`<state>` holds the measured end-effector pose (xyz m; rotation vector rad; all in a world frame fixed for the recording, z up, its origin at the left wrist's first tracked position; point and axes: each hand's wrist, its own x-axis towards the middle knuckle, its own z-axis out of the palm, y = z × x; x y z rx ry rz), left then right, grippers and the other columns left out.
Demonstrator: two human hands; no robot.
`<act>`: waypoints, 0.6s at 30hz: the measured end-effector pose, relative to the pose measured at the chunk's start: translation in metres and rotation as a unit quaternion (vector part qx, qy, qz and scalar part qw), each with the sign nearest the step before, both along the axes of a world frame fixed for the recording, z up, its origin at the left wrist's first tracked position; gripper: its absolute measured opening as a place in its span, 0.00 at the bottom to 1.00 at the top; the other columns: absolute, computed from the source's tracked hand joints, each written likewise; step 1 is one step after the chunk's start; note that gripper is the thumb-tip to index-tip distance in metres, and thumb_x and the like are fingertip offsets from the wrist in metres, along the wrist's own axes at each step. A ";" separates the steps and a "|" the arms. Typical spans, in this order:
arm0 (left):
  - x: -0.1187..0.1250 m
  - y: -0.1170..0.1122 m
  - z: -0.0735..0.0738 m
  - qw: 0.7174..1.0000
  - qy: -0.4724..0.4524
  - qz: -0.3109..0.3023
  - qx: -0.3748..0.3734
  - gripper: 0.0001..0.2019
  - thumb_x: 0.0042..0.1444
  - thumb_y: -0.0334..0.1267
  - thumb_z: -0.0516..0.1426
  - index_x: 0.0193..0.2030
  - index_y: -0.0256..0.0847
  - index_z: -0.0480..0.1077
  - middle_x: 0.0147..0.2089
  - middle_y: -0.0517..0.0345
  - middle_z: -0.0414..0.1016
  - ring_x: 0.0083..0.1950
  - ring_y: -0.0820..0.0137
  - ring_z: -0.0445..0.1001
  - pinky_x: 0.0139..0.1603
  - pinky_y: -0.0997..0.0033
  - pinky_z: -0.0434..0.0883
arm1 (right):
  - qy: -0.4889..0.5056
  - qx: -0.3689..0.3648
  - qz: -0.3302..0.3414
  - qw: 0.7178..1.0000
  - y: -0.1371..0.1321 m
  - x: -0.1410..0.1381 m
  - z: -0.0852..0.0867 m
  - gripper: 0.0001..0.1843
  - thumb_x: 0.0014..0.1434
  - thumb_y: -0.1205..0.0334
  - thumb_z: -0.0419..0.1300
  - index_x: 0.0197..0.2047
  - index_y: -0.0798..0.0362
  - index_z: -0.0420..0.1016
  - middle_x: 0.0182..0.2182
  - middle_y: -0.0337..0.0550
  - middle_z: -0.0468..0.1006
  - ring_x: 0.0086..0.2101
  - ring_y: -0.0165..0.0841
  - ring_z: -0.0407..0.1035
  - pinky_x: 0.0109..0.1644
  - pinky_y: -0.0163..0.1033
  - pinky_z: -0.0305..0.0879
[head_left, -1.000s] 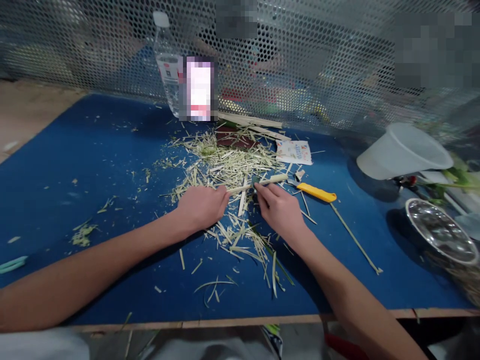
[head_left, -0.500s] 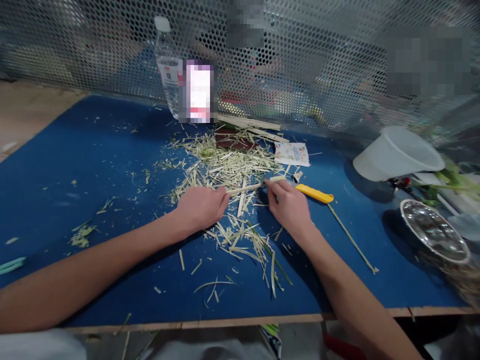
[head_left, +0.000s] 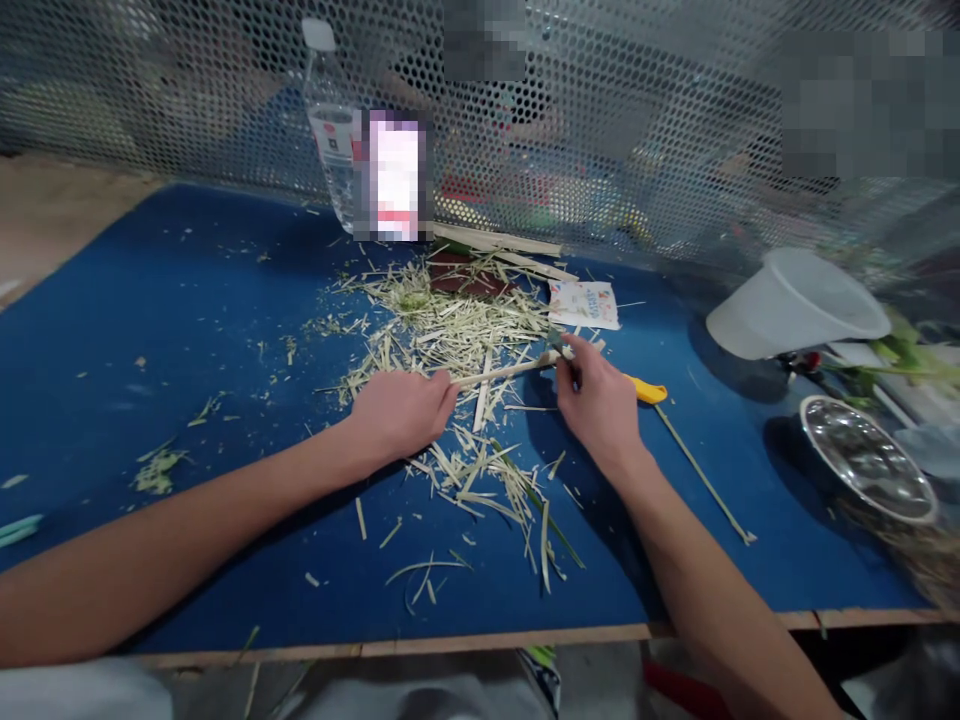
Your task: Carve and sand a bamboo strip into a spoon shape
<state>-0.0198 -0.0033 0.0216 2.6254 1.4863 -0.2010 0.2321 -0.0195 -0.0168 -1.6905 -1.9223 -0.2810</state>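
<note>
My left hand [head_left: 401, 415] is closed around the near end of a thin pale strip of stalk or wood [head_left: 499, 375], which slants up to the right above the shavings. My right hand [head_left: 600, 400] is closed in a pinch at the strip's far end. Between its fingertips shows a small dark grey, blade-like piece [head_left: 555, 340] against the strip; its exact kind is hard to make out. Behind my right hand lies a yellow-handled utility knife [head_left: 646, 388], partly hidden. A heap of pale green shavings [head_left: 465, 325] spreads over the blue tabletop [head_left: 255, 570].
A water bottle [head_left: 330, 140] and a lit phone [head_left: 394, 180] stand against the perforated metal screen [head_left: 600, 120]. A small printed packet [head_left: 585, 304] lies beyond my right hand. At right are a tilted white plastic cup [head_left: 787, 310] and a metal bowl [head_left: 866, 460].
My right hand has slid right along the strip with the dark piece, covering more of the yellow knife. My left hand has stayed almost in place, holding the strip.
</note>
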 end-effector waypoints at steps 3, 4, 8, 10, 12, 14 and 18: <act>0.000 0.000 0.000 1.000 -0.001 0.003 -0.001 0.27 0.70 0.46 0.36 0.49 0.36 0.72 0.29 0.43 0.79 0.29 0.54 0.79 0.25 0.65 0.57 | -0.040 -0.027 0.032 0.998 -0.001 -0.010 -0.008 0.17 0.69 0.62 0.51 0.52 0.56 0.79 0.38 0.49 0.83 0.37 0.37 0.76 0.39 0.39 0.68; 0.001 0.000 0.000 1.000 0.001 0.003 0.002 0.27 0.70 0.46 0.36 0.49 0.36 0.72 0.29 0.43 0.79 0.29 0.54 0.79 0.25 0.65 0.57 | -0.052 -0.032 0.050 0.997 -0.002 -0.015 -0.010 0.18 0.70 0.62 0.50 0.52 0.55 0.79 0.38 0.49 0.83 0.37 0.36 0.76 0.39 0.38 0.67; 0.001 -0.001 0.001 1.000 0.010 0.000 0.004 0.26 0.70 0.46 0.36 0.49 0.36 0.72 0.30 0.42 0.80 0.30 0.54 0.79 0.26 0.65 0.57 | -0.087 -0.035 0.085 0.992 -0.005 -0.023 -0.012 0.19 0.71 0.62 0.49 0.56 0.55 0.78 0.37 0.48 0.82 0.38 0.34 0.76 0.38 0.36 0.66; 0.001 -0.001 0.001 1.000 0.008 -0.001 -0.002 0.26 0.70 0.46 0.36 0.49 0.36 0.72 0.30 0.43 0.80 0.30 0.54 0.79 0.25 0.65 0.57 | -0.105 -0.030 0.054 0.993 -0.003 -0.018 -0.010 0.19 0.71 0.62 0.48 0.54 0.55 0.79 0.35 0.47 0.81 0.36 0.35 0.75 0.37 0.37 0.65; 0.001 -0.001 0.001 1.000 0.006 0.001 -0.003 0.27 0.69 0.46 0.36 0.49 0.36 0.72 0.30 0.43 0.79 0.29 0.53 0.79 0.25 0.65 0.57 | -0.114 -0.026 0.024 0.993 -0.003 -0.014 -0.008 0.19 0.71 0.63 0.48 0.52 0.55 0.80 0.33 0.47 0.80 0.34 0.35 0.73 0.37 0.38 0.64; 0.001 -0.001 0.002 1.000 0.006 0.001 -0.005 0.27 0.69 0.46 0.35 0.50 0.35 0.72 0.30 0.43 0.80 0.30 0.53 0.79 0.25 0.64 0.58 | -0.118 -0.029 0.032 0.992 -0.004 -0.016 -0.008 0.19 0.70 0.64 0.48 0.52 0.55 0.79 0.34 0.48 0.80 0.35 0.36 0.73 0.38 0.38 0.64; 0.002 0.000 0.003 1.000 0.012 0.006 -0.003 0.28 0.69 0.46 0.35 0.50 0.35 0.72 0.31 0.41 0.80 0.32 0.51 0.80 0.27 0.63 0.59 | -0.118 -0.045 0.087 0.988 -0.007 -0.024 -0.008 0.19 0.70 0.66 0.49 0.56 0.56 0.77 0.37 0.50 0.81 0.39 0.36 0.73 0.39 0.38 0.64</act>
